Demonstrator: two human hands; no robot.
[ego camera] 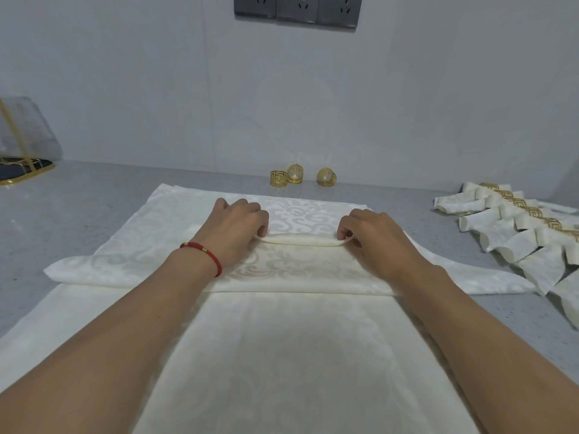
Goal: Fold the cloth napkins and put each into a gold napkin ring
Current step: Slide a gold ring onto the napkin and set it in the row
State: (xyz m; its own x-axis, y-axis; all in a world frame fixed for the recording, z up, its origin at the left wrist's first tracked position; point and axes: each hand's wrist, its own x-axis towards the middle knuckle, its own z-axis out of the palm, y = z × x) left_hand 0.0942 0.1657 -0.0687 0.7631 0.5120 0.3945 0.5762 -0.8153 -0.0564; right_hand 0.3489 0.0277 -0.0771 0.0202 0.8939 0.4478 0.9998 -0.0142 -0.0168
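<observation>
Cream napkin (282,270), pleat left-to-right across the table; left grip (239,228), right grip (372,236) both pinching its ends

Grey counter (94,195), pale wall (156,89), sockets (297,9)

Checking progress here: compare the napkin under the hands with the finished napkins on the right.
The napkin being folded lies spread wide with one raised pleat, pinched by the left hand and right hand; the finished napkins are narrow, overlapped and untouched. They wear gold rings; it has none. Both are cream, on the grey counter.

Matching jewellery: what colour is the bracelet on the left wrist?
Red with small gold beads, on the bracelet; head view.
</observation>
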